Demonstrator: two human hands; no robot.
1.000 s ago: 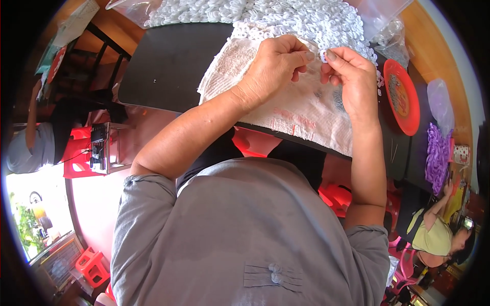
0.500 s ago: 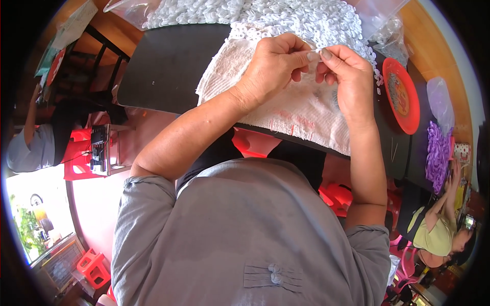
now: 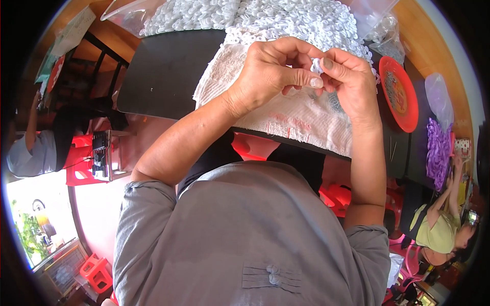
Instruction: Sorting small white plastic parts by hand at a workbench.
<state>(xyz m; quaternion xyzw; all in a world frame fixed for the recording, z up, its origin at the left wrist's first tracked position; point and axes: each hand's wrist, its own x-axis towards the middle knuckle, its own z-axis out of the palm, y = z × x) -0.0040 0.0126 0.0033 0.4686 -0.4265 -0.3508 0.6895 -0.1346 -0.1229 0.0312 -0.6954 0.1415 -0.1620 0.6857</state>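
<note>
Over the towel, my left hand [image 3: 270, 69] and my right hand [image 3: 356, 84] meet with curled fingers. Between their fingertips shows a small white ring-like piece [image 3: 316, 65]. My right thumb and forefinger pinch its right side; my left forefinger and thumb close in on its left, partly hiding it. Beneath lies a cream towel [image 3: 291, 115] with reddish marks. A small heap of fine grey metal bits [image 3: 334, 103] rests on it beside my right wrist. Past my hands spreads a big heap of similar white pieces [image 3: 301, 20].
On the right of the dark table [image 3: 168, 66] stands a red oval dish [image 3: 410, 120] with grey metal bits. Two thin sticks [image 3: 392, 149] lie near it. Farther right are purple strung pieces [image 3: 438, 153] and a person in a yellow-green top [image 3: 434, 232]. Another person [image 3: 33, 153] is at left.
My left thumb has moved down from the right thumb and the fingertips have parted slightly, so the white piece shows more. The view has shifted a little.
</note>
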